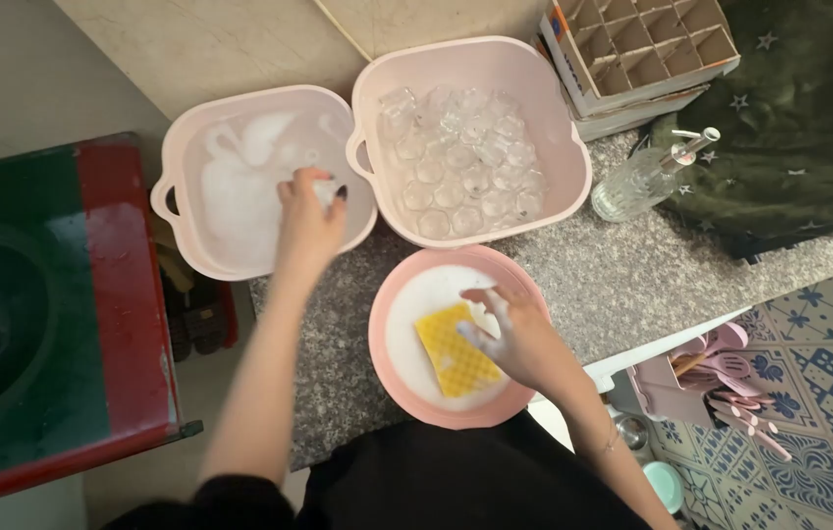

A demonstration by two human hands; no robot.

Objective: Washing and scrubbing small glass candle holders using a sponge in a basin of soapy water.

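My left hand [308,221] reaches over the rim of a pale pink tub [176,162] full of white foamy water and holds a small clear glass [326,189] between its fingers. My right hand [514,334], wet with foam, hovers with fingers spread over a round pink basin [392,368] of soapy water, just touching a yellow sponge [456,351] that lies in it. A second pale pink tub [568,147] behind the basin holds several clear glasses [460,162] standing upside down.
A clear pump bottle [647,177] lies on the grey speckled counter [622,275]. A cardboard divider box [637,44] stands at the back right beside a dark green cloth [799,128]. A green and red sink [4,314] is at left. A pink utensil holder [706,378] sits lower right.
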